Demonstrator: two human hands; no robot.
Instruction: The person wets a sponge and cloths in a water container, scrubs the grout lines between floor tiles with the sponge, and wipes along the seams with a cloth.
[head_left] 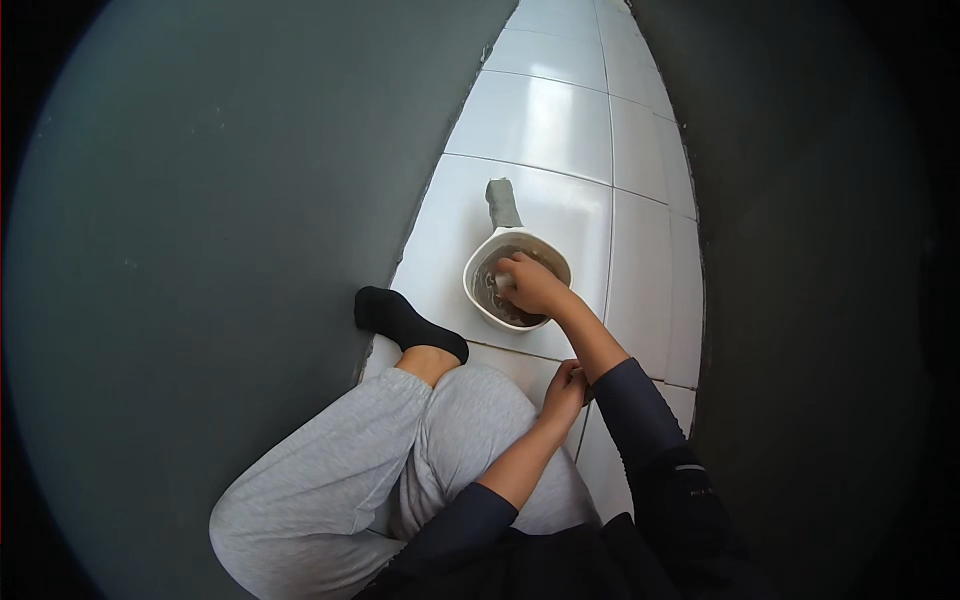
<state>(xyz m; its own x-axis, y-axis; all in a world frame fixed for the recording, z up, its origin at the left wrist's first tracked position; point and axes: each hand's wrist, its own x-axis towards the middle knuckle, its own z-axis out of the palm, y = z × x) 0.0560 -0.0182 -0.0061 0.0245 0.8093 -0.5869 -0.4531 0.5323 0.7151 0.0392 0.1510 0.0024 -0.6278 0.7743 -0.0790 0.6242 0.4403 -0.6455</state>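
A white pot (474, 298) stands on the tiled floor, with dark, murky liquid inside it. Its handle (503, 205), wrapped in grey, points away from me. My right hand (530, 285) reaches over the rim into the pot, its fingers closed around a small pale thing that I cannot make out. Nearer to me, below the pot, is my left hand (565, 393), with its fingers bent together. Part of something dark shows beside it, partly hidden by my right forearm, and what the hand grips is unclear.
Shiny white floor tiles (540, 120) run away between a grey wall (230, 200) on the left and a dark wall (800, 250) on the right. My black-socked foot (405, 322) rests left of the pot, and my grey-trousered legs (330, 470) are folded below.
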